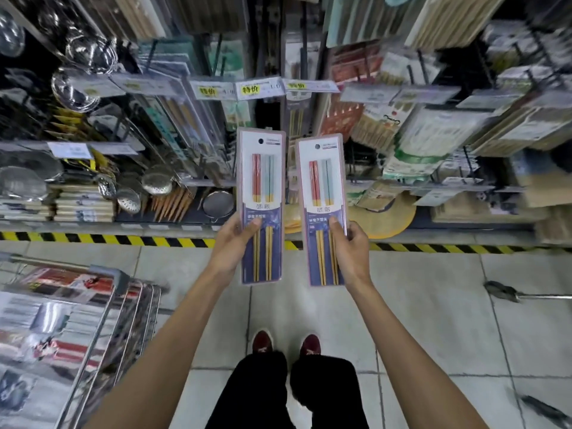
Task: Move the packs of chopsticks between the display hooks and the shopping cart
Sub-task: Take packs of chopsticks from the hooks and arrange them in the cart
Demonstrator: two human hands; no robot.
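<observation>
- The left hand (236,243) is clamped on the lower half of the left pack of chopsticks (261,181), with the thumb laid across the front and the fingers hidden behind.
- The right hand (351,243) is clamped in the same way on the right pack of chopsticks (322,187).
- The 2 packs are held upright side by side, a narrow gap between them, in the air in front of the shelving and above the tiled floor (433,305).
- In each pack 2 pairs are seen, 1 red-topped and 1 grey-green-topped, with yellow lower ends over a dark blue card.
- Behind the packs, display hooks (304,48) are loaded with other long packs, and yellow price tags (250,89) are fixed along the front.
- Metal skimmers (156,181) are hung on the shelving to the left.
- Yellow-and-black hazard tape (154,241) is run along the foot of the shelving.
- The shopping cart (102,305) is seen at lower left, well apart from the hands, with blurred packaged goods inside.
- 2 dark red shoes (262,342) are seen below on the floor.
</observation>
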